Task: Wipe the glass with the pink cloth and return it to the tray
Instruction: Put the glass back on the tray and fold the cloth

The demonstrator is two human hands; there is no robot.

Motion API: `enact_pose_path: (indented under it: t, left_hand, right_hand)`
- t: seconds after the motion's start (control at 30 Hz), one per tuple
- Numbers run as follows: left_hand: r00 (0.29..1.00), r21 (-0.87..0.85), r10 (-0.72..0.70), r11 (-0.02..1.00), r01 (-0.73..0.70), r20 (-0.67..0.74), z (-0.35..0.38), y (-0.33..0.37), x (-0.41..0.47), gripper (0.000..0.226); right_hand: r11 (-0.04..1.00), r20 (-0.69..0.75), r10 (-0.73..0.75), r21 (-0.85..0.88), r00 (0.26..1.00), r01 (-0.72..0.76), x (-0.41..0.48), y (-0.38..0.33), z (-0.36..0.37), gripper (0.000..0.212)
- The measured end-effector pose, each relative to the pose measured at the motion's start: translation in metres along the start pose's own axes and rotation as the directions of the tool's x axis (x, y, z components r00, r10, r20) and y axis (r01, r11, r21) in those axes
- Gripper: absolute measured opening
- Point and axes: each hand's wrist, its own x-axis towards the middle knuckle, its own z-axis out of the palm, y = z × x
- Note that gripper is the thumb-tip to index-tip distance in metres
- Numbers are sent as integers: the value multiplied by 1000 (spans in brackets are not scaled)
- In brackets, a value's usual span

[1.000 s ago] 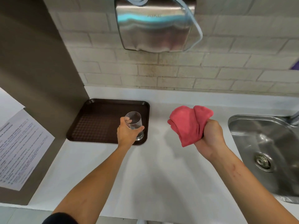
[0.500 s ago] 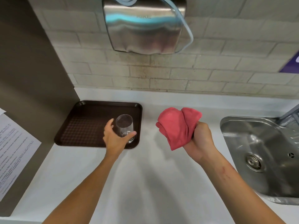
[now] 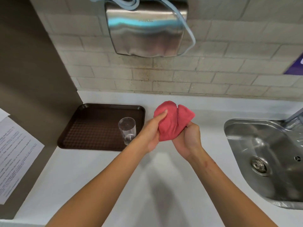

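We find one desk [image 3: 114,177], white, running from the brown side wall to the sink [image 3: 268,158] let into its right edge. One brown tray [image 3: 91,128] sits in the desk's far left corner, against the wall. One pink cloth [image 3: 172,123] is held above the desk, between the tray and the sink. One glass [image 3: 127,130] stands upright on the tray, near its right front corner, with nothing touching it.

We judge the task to be at its close: the glass is back on the tray, and both hands are on the cloth. The left hand [image 3: 151,134] lies against the cloth's left side, its fingers [image 3: 161,116] curled onto the fabric. The right hand [image 3: 188,140] grips the bunched lower end of the cloth, fingers closed around it.

We cannot tell from this view whether the glass is wiped clean. If it is, the next move calls only for setting the cloth down clear of the tray without knocking the glass, which stands just beside the left wrist.

Count: two hands, one cloth, one glass, one tray, one sink.
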Motion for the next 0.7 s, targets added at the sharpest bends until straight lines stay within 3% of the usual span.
enact_pose_path:
  t: [0.1,0.17,0.23,0.27,0.33,0.4,0.47,0.6,0.67,0.7]
  left_hand:
    - [965,185,220,964,-193,-140,-1,5,10,9]
    - [920,368,373,878,-306,-124,-5,10,13,15]
    - [892,524,451,767,-371,-30,-8,16,12,12]
    - [885,586,465,709,-392,30,-8,19,11,14]
    - [870,658,482,622,-425,107,-9,24,14,24]
    - [849,693,514,567,-445,124,-11,29,19,29]
    - [850,655,514,604,-455,117,-17,35,26,31]
    - [914,543,399,751,-376,80,-29,27,39,29]
    - [940,629,342,727,-273,13,-39,7,42,32]
    - [949,721,311,667,-188,-40,-46,-6,42,40]
  right_hand:
    - [997,43,-78,-5,996,78,3,-4,-6,46]
    - [995,29,-96,-35,995,97,5,-12,-14,51]
    - [994,54,-34,-101,998,40,9,-22,-23,80]
    - [987,81,0,-162,997,13,11,-27,-24,87]
    - [924,93,18,-381,995,19,15,-33,-19,70]
    - [793,33,-94,-602,995,94,22,-38,-15,41]
    - [666,-13,-211,-734,977,134,31,-45,-19,29]
    - [669,-52,-236,-733,970,123,35,-49,-31,27]
    - [687,-117,-163,-726,980,27,35,-27,-45,30]
    - [656,-170,-137,-754,976,-39,34,-14,-57,37]
